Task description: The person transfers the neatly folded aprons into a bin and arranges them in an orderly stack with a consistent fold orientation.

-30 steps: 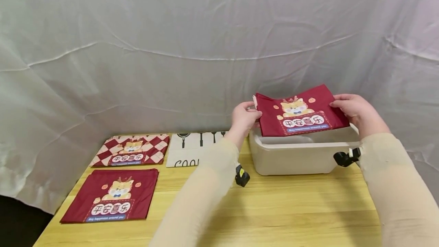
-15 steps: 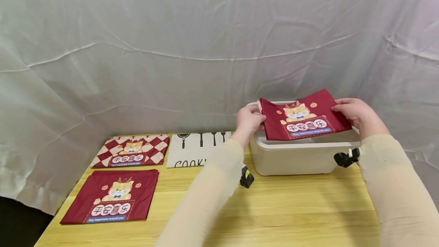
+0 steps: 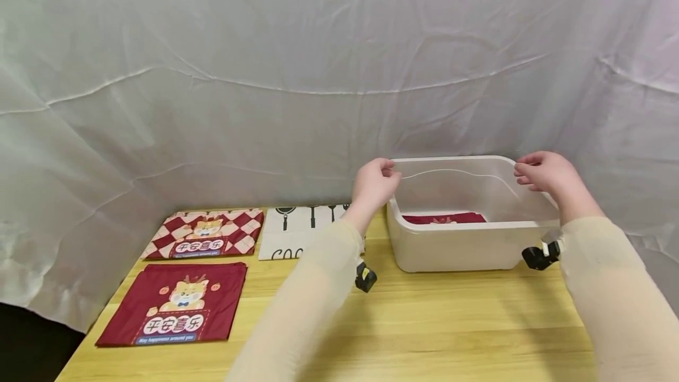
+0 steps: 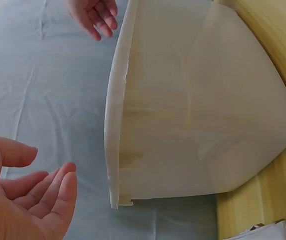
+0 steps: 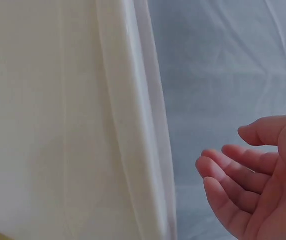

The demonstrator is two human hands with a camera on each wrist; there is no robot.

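A folded dark red cloth (image 3: 443, 218) with a cartoon print lies at the bottom of a white plastic bin (image 3: 451, 246) on the wooden table. My left hand (image 3: 378, 180) hovers at the bin's left rim and my right hand (image 3: 541, 173) at its right rim. Both hold nothing, with fingers loosely curled. In the left wrist view my left hand (image 4: 30, 200) is beside the bin's outer wall (image 4: 192, 110), apart from it. In the right wrist view my right hand (image 5: 255, 172) is near the bin's rim (image 5: 147, 130), not touching.
On the table's left lie a dark red printed cloth (image 3: 175, 305), a red-and-white checked cloth (image 3: 205, 233) and a white cloth with black utensil prints (image 3: 297, 229). A grey-white sheet (image 3: 265, 75) hangs behind. The table (image 3: 424, 323) drops off at its left edge.
Both hands held the red cloth above the bin, lowered it and let go. The cloth now lies inside the bin and the hands are empty at the rim.
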